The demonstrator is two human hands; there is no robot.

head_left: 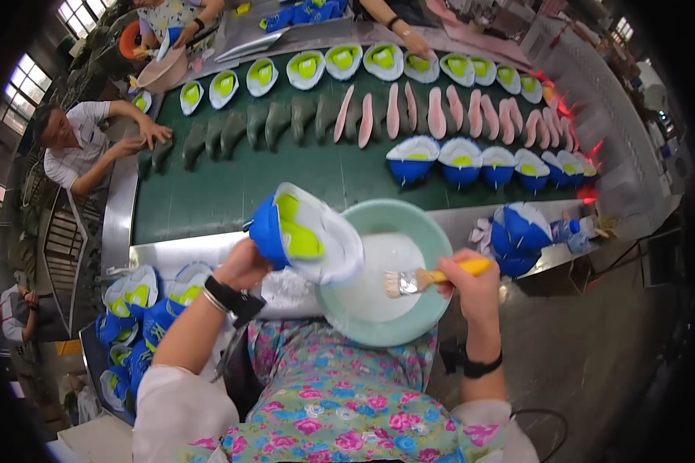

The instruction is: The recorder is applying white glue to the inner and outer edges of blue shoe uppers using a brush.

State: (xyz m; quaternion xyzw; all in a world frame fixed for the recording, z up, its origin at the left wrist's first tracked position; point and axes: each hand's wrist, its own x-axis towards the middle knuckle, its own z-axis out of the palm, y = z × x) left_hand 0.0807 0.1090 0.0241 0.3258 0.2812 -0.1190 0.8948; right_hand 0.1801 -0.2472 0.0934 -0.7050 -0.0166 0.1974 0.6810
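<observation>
In my left hand [243, 265] is a blue shoe upper [328, 235], its white underside and yellow-green inside turned up, tilted over the left rim of a pale green basin [435, 231]. My right hand [471, 282] grips the yellow handle of a paintbrush [411, 282], whose pale bristles hang over the basin. White liquid [382, 309] lies in the basin, which rests against my flowered apron. The bristles and the shoe upper are apart.
Ahead runs a green conveyor belt [232, 197] with rows of shoe uppers [462, 158], pink insoles [436, 112] and dark foot-shaped lasts [276, 125]. More uppers [135, 339] are piled at left, others [517, 235] at right. A co-worker [85, 147] touches a last; other people's hands are across the belt.
</observation>
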